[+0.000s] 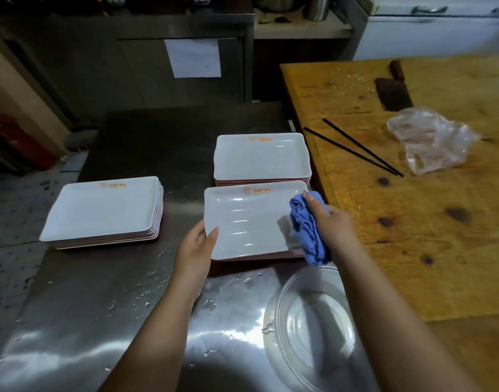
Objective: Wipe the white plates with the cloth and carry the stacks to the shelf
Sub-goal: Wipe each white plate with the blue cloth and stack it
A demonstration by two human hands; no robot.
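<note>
A white rectangular plate (248, 219) with an orange logo lies in front of me on the steel table, on top of at least one more plate. My left hand (199, 244) grips its left edge, thumb on the rim. My right hand (330, 222) is shut on a bunched blue cloth (307, 230) that rests on the plate's right end. Behind it stands a stack of white plates (261, 158). Another stack of plates (104, 210) sits to the left.
The wet steel table (101, 306) carries a clear glass bowl (310, 326) near its front right. To the right a raised wooden chopping board (426, 222) holds black chopsticks (358, 149), a crumpled plastic bag (432, 140) and a cleaver (394, 91).
</note>
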